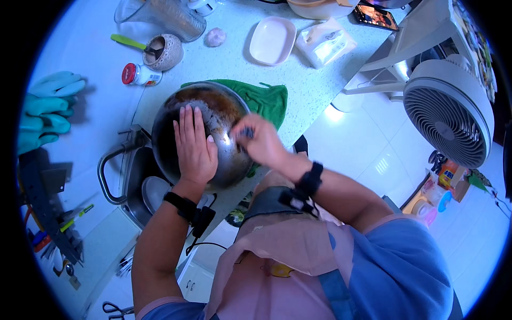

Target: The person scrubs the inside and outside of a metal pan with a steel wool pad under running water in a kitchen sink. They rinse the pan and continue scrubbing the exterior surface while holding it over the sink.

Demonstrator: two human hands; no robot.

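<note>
A round metal pan or wok (224, 168) lies bottom up on the counter, its outside stained brown and black. My left hand (195, 148) rests flat on its underside with the fingers stretched out. On the right part of the same surface is my right hand (260, 140), blurred, its fingers closed around a small dark object (247, 133) whose kind I cannot tell. A green cloth (266, 100) lies partly under the pan. Both wrists wear black straps.
Left of the pan is a sink (136, 196) with a curved faucet (106, 172). Beyond stand a red-lidded jar (142, 75), a textured pot (170, 52), a glass vase (176, 20), a white dish (273, 41) and a tissue pack (325, 43). A fan (448, 116) stands right.
</note>
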